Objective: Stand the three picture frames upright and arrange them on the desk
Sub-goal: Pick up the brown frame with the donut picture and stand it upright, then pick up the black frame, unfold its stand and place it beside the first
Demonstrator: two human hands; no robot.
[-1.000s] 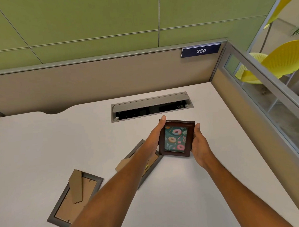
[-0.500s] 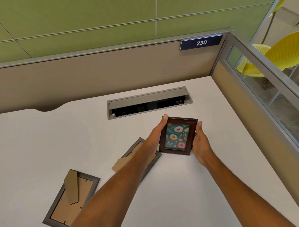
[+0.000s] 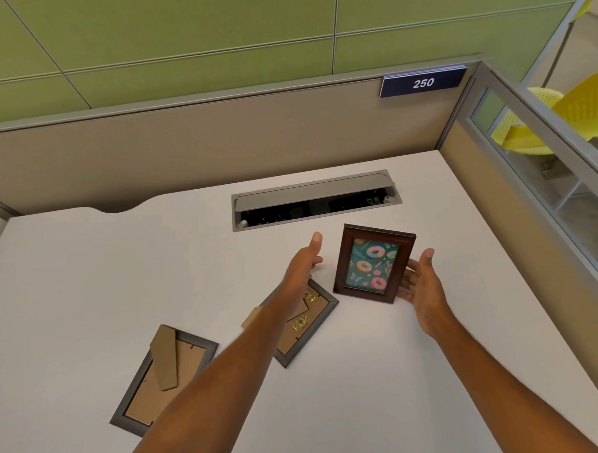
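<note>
A dark brown frame [image 3: 374, 263] with a donut picture stands upright on the white desk [image 3: 88, 287], facing me. My left hand [image 3: 304, 263] is open to its left, a small gap away. My right hand [image 3: 421, 284] is open at its right side, fingers close to or touching the frame's edge. A grey frame [image 3: 303, 323] lies face down under my left forearm, its brown back and brass clips showing. A second grey frame [image 3: 163, 372] lies face down at the lower left with its cardboard stand up.
An open grey cable tray [image 3: 315, 200] is sunk into the desk just behind the upright frame. A beige partition [image 3: 218, 144] bounds the back, and a glass-topped partition [image 3: 543, 195] bounds the right. A "250" sign [image 3: 422, 83] hangs on the back partition.
Both hands held the brown frame by its sides before. Now the frame stands on the desk and both hands have opened, the left one drawn away from it.
</note>
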